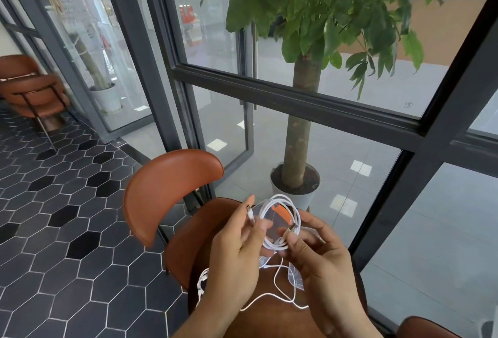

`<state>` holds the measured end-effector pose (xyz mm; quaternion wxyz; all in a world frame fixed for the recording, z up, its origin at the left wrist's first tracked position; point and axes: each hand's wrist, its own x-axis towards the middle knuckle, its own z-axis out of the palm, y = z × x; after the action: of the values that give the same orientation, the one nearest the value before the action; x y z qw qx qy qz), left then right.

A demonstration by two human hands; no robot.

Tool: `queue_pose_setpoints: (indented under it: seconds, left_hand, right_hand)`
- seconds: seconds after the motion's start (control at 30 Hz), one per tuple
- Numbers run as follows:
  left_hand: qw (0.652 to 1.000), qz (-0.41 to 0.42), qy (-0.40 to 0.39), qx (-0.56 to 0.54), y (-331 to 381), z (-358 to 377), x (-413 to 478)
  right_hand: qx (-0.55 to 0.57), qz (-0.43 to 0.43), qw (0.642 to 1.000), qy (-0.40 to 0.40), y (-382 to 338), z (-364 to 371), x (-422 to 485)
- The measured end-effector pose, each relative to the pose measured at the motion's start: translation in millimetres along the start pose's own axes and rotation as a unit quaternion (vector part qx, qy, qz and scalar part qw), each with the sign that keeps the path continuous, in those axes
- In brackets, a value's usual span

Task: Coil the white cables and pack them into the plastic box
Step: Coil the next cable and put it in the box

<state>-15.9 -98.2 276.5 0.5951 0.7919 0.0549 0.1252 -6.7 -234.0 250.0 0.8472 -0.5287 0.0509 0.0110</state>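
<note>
My left hand pinches one plug end of a thin white charging cable between thumb and fingers. My right hand grips the bottom of the wound loops, a second plug poking up beside the thumb. The coil is held in the air just above a clear plastic box with an orange clasp, which sits on a dark brown round surface. A loose run of white cord trails across that surface toward me; whether it is the same cable I cannot tell. A second tangled white cable lies by my left wrist, not yet wound. Coiling of the first looks nearly finished. As I judge it, the next move calls for securing the free end without letting the loops spring apart, then lowering the bundle into the box. A tan curved-back chair and a potted tree stand beyond.
</note>
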Motion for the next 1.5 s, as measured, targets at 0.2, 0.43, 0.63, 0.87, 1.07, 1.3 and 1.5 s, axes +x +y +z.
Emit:
queue_pose_setpoints:
  seconds: [0.2, 0.43, 0.63, 0.87, 1.07, 1.3, 1.5]
  left_hand:
    - [0.989, 0.075, 0.027, 0.123, -3.5, 0.1, 0.5]
    - [0.911, 0.21, 0.007, 0.355, -26.0, 4.3, 5.1]
    - [0.93, 0.198, -0.047, 0.308, -32.9, 1.0, 11.3]
    - [0.971, 0.077, -0.042, 0.222, -28.4, 0.1, 19.5]
    - [0.992, -0.014, -0.07, 0.106, -26.8, -4.0, 24.6]
    - [0.993, -0.098, -0.07, 0.002, -33.2, -8.0, 31.4]
    - [0.995, -0.085, -0.024, 0.034, -30.0, -7.6, 31.7]
  right_hand:
    - [-0.02, 0.013, 1.0, 0.01, 1.5, -1.2, 1.5]
    - [-0.031, -0.002, 0.999, 0.008, 13.8, 7.1, 5.2]
    - [-0.024, 0.013, 1.0, 0.003, 20.2, 1.5, 9.7]
    - [-0.07, 0.007, 0.997, 0.008, 20.4, 0.0, 14.5]
    - [-0.093, -0.021, 0.995, 0.002, 19.4, 2.2, 14.2]
    - [-0.254, -0.096, 0.96, -0.065, 28.7, -3.2, 20.3]
    - [-0.467, -0.222, 0.855, -0.027, 27.1, -5.6, 31.0]
